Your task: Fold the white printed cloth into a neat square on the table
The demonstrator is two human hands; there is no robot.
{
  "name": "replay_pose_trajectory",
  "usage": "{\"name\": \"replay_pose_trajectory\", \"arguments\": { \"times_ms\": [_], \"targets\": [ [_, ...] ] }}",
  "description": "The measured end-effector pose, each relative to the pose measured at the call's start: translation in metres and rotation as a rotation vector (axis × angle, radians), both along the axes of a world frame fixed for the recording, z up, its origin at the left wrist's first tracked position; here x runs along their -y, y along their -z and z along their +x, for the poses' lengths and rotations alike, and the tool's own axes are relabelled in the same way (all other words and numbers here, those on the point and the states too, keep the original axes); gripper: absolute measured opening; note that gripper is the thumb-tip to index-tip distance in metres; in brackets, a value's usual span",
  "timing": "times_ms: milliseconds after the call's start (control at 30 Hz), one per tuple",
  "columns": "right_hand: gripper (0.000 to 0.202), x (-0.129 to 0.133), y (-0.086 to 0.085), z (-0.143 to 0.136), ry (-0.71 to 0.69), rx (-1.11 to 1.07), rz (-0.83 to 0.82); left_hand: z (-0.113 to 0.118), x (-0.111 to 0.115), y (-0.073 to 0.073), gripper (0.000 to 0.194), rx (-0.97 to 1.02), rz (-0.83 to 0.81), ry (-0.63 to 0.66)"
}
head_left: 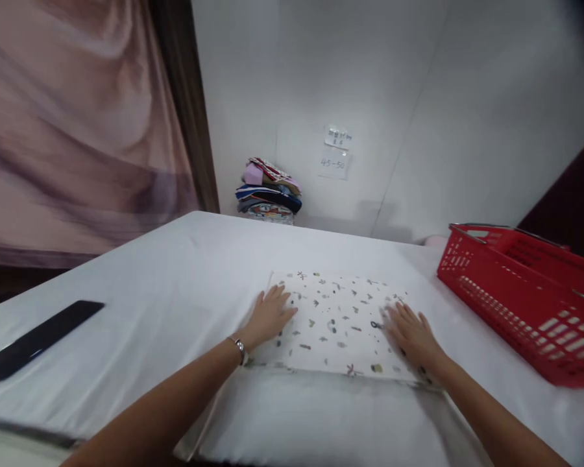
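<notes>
White cloth-covered table [175,272]: white printed rectangular fabric [338,318] already spread flat near the front; any creases left, can't tell. Left hand [267,316] and right hand [415,336] palm-down on its sides, fingers loosely spread, gripping nothing.

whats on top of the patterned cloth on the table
The left hand and right hand rest on the patterned cloth, near its left and right edges. What they cover cannot be seen.

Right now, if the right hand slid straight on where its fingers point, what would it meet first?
The right hand would probably cross more printed cloth first, then white tabletop; depth is unclear.
</notes>
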State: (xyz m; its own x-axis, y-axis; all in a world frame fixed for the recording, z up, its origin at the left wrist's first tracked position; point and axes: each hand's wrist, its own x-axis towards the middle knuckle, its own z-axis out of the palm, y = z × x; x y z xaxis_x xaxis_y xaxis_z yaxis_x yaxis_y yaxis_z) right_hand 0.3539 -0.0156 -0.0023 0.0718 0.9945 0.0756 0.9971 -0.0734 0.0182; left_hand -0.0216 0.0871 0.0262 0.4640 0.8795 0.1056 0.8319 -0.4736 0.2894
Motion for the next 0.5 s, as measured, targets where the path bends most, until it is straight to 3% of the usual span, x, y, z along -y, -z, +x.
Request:
{"name": "replay_pose_trajectory", "arguments": {
  "times_ms": [100, 233, 367, 500],
  "targets": [
    [0.059, -0.042, -0.015, -0.022, -0.03, -0.049, -0.052, 0.022, -0.038, -0.007, 0.052, -0.041, 0.08, 0.012],
    [0.062, -0.091, -0.016, -0.02, -0.001, -0.113, -0.105, 0.036, -0.082, 0.007, 0.061, -0.101, 0.077, -0.029],
    [0.065, -0.105, -0.006, 0.003, 0.135, -0.171, -0.122, 0.033, -0.1, 0.027, 0.073, -0.113, 0.013, -0.1],
    [0.065, -0.104, 0.002, 0.01, 0.119, -0.202, -0.101, 0.031, -0.101, 0.034, 0.071, -0.137, 0.066, -0.088]
  ]
}}
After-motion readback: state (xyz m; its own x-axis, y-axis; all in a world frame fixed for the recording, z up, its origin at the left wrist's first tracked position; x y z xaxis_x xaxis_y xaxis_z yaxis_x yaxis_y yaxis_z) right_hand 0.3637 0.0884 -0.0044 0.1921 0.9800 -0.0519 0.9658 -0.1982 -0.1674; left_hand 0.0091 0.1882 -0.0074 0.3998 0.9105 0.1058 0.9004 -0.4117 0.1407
